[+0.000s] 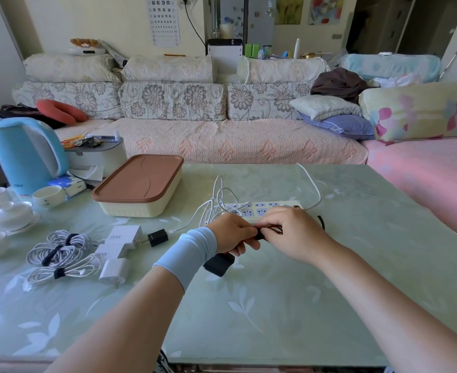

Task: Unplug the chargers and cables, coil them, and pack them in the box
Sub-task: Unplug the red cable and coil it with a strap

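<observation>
Both hands meet over the middle of the table, just in front of a white power strip [265, 208]. My left hand [231, 236] and my right hand [292, 234] both pinch a black cable [269, 232] between them. Under the left hand hangs a black charger [219, 263]. A loose white cable [216, 203] lies tangled by the strip, running to a small black charger [157, 238]. Three coiled white cables [60, 251] with black ties and white chargers [120, 247] lie at left. The cream box [138, 208] with a brown lid stands shut behind them.
A blue kettle [25, 154], a white tea set [9, 214] and a cup [48, 196] crowd the table's left side. A sofa [222, 141] with cushions runs behind the table. The glass table [275, 305] has a leaf pattern.
</observation>
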### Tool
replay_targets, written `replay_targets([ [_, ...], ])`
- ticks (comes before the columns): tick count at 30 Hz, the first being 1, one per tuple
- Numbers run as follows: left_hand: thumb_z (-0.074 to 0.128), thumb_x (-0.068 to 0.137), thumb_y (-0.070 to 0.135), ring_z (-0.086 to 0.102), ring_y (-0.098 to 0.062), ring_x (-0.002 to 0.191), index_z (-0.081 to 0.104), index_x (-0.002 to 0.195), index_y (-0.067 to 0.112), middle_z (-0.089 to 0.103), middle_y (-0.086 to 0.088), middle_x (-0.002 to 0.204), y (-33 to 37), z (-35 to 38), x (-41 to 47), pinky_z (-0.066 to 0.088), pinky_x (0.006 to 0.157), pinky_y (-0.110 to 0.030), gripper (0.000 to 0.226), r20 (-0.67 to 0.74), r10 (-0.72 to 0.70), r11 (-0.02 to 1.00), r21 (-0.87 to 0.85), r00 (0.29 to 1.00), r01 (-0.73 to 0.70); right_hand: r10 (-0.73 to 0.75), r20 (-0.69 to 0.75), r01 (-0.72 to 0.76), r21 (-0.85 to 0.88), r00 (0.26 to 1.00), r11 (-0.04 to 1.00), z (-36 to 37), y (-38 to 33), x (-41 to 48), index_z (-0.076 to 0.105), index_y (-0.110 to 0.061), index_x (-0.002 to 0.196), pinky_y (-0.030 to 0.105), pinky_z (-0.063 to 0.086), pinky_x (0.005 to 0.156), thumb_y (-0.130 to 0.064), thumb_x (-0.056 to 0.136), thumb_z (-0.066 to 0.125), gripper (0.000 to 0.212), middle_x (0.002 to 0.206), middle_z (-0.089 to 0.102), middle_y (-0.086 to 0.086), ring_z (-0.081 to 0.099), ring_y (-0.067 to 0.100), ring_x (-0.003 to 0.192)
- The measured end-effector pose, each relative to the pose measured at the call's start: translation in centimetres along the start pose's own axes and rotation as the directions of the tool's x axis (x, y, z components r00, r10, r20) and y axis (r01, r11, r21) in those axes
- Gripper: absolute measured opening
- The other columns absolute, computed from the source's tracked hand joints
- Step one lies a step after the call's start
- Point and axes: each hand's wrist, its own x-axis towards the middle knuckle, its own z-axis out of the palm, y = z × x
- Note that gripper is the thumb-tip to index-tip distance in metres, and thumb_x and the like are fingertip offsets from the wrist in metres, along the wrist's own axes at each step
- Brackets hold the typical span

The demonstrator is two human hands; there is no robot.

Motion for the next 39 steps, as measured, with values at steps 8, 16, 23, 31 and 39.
replay_targets([
  [8,0.053,0.095,0.022,0.060,-0.013,0.062,0.072,0.094,0.005,0.073,0.003,0.081,-0.3,-0.1,-0.1,0.057,0.067,-0.027,0.026,0.019,-0.021,0.999,0.028,1.000,0.020,-0.093,0.071,0.110,-0.312,0.993,0.944,0.7,-0.1,0.5,0.072,-0.036,0.098,0.033,0.033,0.086,-0.037,0.084,0.065,0.016,0.089,0.064,-0.009,0.057,0.012,0.095],
  [16,0.059,0.085,0.044,0.068,-0.014,0.072,0.073,0.083,0.022,0.074,0.007,0.080,-0.3,-0.8,-0.1,0.058,0.069,-0.028,0.026,-0.038,0.024,0.916,0.401,0.999,-0.007,-0.026,0.126,0.063,-0.300,0.992,0.952,1.3,-0.3,0.3,0.068,-0.032,0.105,0.036,0.038,0.090,-0.036,0.094,0.058,0.016,0.101,0.066,-0.008,0.059,0.018,0.100],
  [23,0.073,0.076,0.026,0.055,-0.013,0.068,0.060,0.100,0.022,0.059,0.009,0.077,-1.3,-3.0,-1.9,0.049,0.074,-0.027,0.027,0.004,0.068,0.831,0.553,0.998,-0.058,0.102,0.202,-0.076,-0.134,0.974,0.988,1.4,-1.5,1.0,0.066,-0.029,0.105,0.035,0.048,0.083,-0.033,0.093,0.059,0.014,0.103,0.064,-0.006,0.058,0.017,0.096],
  [31,0.059,0.081,0.007,0.059,-0.012,0.090,0.057,0.114,0.034,0.065,0.015,0.096,-4.6,-7.0,-6.4,0.048,0.086,-0.025,0.043,-0.014,-0.005,0.712,0.702,1.000,0.014,0.094,0.362,-0.076,-0.064,0.927,0.995,4.2,-6.2,1.7,0.065,-0.033,0.092,0.027,0.050,0.073,-0.034,0.083,0.066,0.009,0.096,0.061,-0.010,0.059,0.012,0.087],
  [39,0.051,0.087,0.009,0.056,-0.008,0.084,0.060,0.107,0.042,0.061,0.019,0.087,-9.7,-10.1,-12.1,0.047,0.081,-0.022,0.040,-0.017,-0.139,0.586,0.804,0.990,0.096,0.010,0.510,-0.001,-0.019,0.860,1.000,10.9,-11.2,1.8,0.067,-0.034,0.098,0.027,0.050,0.072,-0.038,0.083,0.063,0.016,0.097,0.059,-0.009,0.057,0.012,0.086],
])
